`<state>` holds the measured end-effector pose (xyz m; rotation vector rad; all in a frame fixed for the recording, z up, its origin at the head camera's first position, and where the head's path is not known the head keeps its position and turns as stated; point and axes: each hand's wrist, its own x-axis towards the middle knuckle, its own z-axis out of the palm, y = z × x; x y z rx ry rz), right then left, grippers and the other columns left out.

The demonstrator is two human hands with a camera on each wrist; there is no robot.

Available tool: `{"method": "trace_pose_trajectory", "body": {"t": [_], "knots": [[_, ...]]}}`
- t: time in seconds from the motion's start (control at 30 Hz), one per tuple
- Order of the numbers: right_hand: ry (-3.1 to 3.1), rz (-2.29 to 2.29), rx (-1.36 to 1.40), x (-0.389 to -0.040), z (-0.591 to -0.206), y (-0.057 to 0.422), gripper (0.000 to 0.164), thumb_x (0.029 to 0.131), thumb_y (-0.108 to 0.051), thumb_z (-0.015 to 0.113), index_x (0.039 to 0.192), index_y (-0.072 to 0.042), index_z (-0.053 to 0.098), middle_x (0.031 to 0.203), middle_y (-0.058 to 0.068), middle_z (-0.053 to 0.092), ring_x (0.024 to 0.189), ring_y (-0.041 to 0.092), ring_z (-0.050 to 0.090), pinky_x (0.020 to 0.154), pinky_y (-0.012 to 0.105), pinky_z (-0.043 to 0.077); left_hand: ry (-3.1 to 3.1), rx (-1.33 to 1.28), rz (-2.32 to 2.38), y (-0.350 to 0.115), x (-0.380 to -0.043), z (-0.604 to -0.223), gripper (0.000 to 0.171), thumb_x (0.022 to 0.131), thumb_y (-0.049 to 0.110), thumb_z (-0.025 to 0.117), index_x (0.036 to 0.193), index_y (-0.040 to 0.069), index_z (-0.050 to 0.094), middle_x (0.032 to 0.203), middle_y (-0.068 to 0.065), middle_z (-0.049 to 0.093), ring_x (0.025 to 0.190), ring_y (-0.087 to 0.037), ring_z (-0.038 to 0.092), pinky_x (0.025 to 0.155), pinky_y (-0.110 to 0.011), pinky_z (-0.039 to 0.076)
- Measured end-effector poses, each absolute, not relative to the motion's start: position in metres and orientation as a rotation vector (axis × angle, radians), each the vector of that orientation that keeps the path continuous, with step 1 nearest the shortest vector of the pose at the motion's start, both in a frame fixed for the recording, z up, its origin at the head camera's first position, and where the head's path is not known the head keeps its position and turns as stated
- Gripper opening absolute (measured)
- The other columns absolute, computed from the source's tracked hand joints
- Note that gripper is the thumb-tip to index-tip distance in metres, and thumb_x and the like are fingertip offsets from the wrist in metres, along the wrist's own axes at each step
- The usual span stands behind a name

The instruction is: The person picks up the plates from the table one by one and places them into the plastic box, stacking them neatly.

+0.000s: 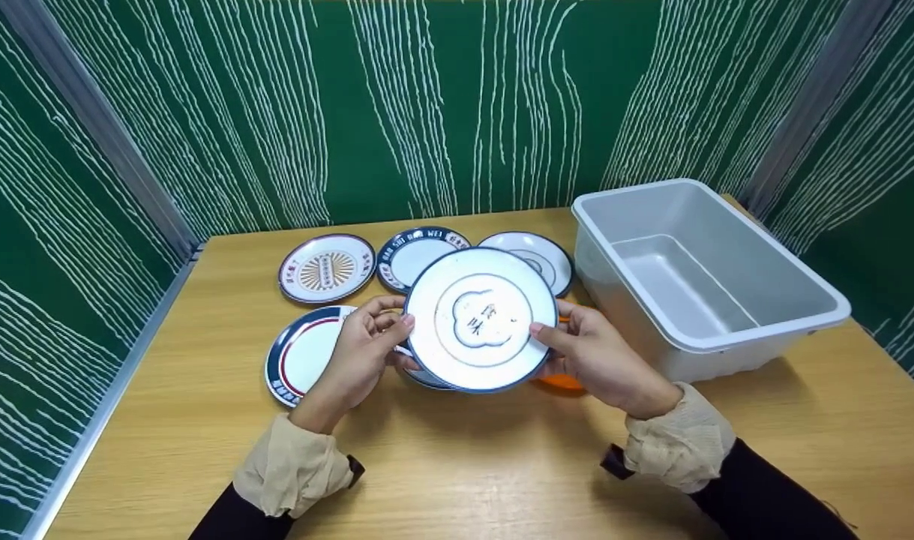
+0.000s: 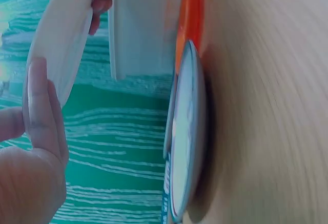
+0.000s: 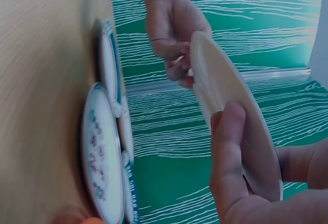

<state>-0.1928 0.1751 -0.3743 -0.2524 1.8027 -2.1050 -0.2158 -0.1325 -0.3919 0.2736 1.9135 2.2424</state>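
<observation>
A round white plate (image 1: pixel 480 367) with a blue rim, a flower-shaped outline and printed characters is held up over the table by both hands. My left hand (image 1: pixel 352 360) grips its left edge, thumb on the printed face and fingers behind. On the opposite edge my right hand (image 1: pixel 606 364) does the same. In the left wrist view the plate's pale underside (image 2: pixel 64 34) shows, with fingers (image 2: pixel 38 106) against it. The right wrist view also shows the plate (image 3: pixel 225 75) tilted in both hands. Beneath it, another plate (image 3: pixel 102 157) with a printed pattern lies on the table.
Behind lie a sunburst plate (image 1: pixel 327 268), a dark-rimmed lettered plate (image 1: pixel 419 259) and a ringed plate (image 1: pixel 558 262). A red-ringed plate (image 1: pixel 307 352) lies left, partly behind my left hand. Something orange (image 1: pixel 565 382) is mostly hidden. A grey bin (image 1: pixel 636 300) stands right.
</observation>
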Motion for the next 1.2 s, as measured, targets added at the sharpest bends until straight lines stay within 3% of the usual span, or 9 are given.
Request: {"method": "trace_pose_trajectory", "body": {"t": [0.27, 0.47, 0.73, 0.93, 1.2], "knots": [[2.066, -2.188, -0.167, -0.183, -0.357, 0.177, 0.036, 0.108, -0.014, 0.053, 0.138, 0.004, 0.049, 0.101, 0.017, 0.068, 0.077, 0.021, 0.067, 0.069, 0.032, 0.063, 1.799, 0.345, 2.296, -0.128, -0.207, -0.385, 0.044, 0.102, 0.013, 0.064, 0.140, 0.004, 0.044, 0.108, -0.014, 0.067, 0.085, -0.022, 0.071, 0.070, -0.036, 0.064], [2.066, -2.308, -0.170, -0.180, -0.345, 0.189, 0.036, 0.109, -0.015, 0.049, 0.138, 0.006, 0.049, 0.099, 0.013, 0.067, 0.077, 0.018, 0.065, 0.069, 0.029, 0.061, 1.812, 0.368, 2.338, -0.131, -0.205, -0.379, 0.039, 0.103, 0.016, 0.063, 0.137, 0.002, 0.048, 0.108, -0.019, 0.066, 0.082, -0.024, 0.071, 0.075, -0.037, 0.064], [1.828, -2.606, -0.192, -0.181, -0.327, 0.215, 0.040, 0.104, -0.015, 0.060, 0.134, 0.007, 0.045, 0.107, 0.013, 0.066, 0.080, 0.019, 0.068, 0.070, 0.028, 0.062, 2.153, 0.110, 2.214, -0.136, -0.216, -0.384, 0.024, 0.103, 0.012, 0.062, 0.124, 0.002, 0.057, 0.101, -0.016, 0.067, 0.079, -0.023, 0.070, 0.072, -0.033, 0.064], [1.697, -2.708, -0.254, -0.179, -0.313, 0.244, 0.050, 0.100, -0.014, 0.066, 0.136, 0.009, 0.041, 0.117, 0.018, 0.067, 0.086, 0.024, 0.073, 0.076, 0.035, 0.063, 2.341, -0.029, 2.105, -0.144, -0.228, -0.392, 0.016, 0.102, 0.010, 0.063, 0.116, 0.003, 0.063, 0.102, -0.020, 0.066, 0.082, -0.027, 0.069, 0.071, -0.032, 0.063], [1.715, -2.799, -0.104, -0.184, -0.299, 0.284, 0.060, 0.096, -0.020, 0.072, 0.144, -0.001, 0.042, 0.131, 0.016, 0.064, 0.096, 0.026, 0.073, 0.082, 0.034, 0.063, 2.570, -0.090, 2.076, -0.168, -0.242, -0.399, 0.017, 0.101, 0.010, 0.063, 0.110, -0.003, 0.067, 0.092, -0.011, 0.066, 0.083, -0.027, 0.067, 0.066, -0.028, 0.062]]}}
